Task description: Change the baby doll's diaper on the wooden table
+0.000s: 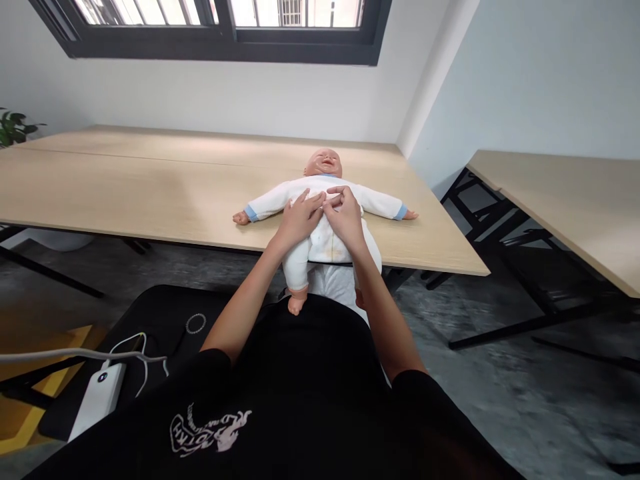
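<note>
A baby doll [323, 162] lies on its back near the front edge of a long wooden table [150, 193], arms spread, legs hanging over the edge. It wears a white romper [380, 202] with blue cuffs. My left hand [299, 217] rests on the doll's chest with fingers pinching the romper's front. My right hand [345, 215] meets it at the chest's middle and pinches the same cloth. The fingertips of both hands touch at the romper's front seam.
A second wooden table [565, 200] stands to the right across a grey-floored gap. A white power bank [97, 398] with a white cable lies on a black seat at lower left, beside a bead bracelet [195, 323]. A plant [13, 127] shows at the far left.
</note>
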### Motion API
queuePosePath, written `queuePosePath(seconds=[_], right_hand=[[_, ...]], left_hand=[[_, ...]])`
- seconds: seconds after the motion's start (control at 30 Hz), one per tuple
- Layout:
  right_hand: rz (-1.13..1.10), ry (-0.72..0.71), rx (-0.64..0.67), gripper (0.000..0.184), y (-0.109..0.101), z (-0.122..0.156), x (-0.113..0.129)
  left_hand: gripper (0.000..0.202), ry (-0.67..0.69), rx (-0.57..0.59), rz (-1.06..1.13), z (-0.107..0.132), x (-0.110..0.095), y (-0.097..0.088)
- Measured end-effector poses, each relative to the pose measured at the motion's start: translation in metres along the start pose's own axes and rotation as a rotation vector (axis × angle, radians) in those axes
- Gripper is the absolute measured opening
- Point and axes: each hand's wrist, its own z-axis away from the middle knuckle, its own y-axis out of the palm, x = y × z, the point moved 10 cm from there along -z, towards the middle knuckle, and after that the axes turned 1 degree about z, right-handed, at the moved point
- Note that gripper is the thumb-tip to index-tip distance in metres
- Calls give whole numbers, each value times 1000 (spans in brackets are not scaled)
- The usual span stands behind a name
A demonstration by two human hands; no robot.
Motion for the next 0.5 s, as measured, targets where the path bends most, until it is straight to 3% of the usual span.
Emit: queuePosePath(seconds=[0.17,0.3,0.5], right_hand=[[55,19,-41,17,-1,3,2],[-22,-33,-117,16,-7,8,13],[-81,-178,-209,23,-55,29,30]], left_hand=[[57,-12,93,-65,8,-2,5],[56,-9,60,-151,13,-11,4],[58,-3,47,-208,15,-19,6]])
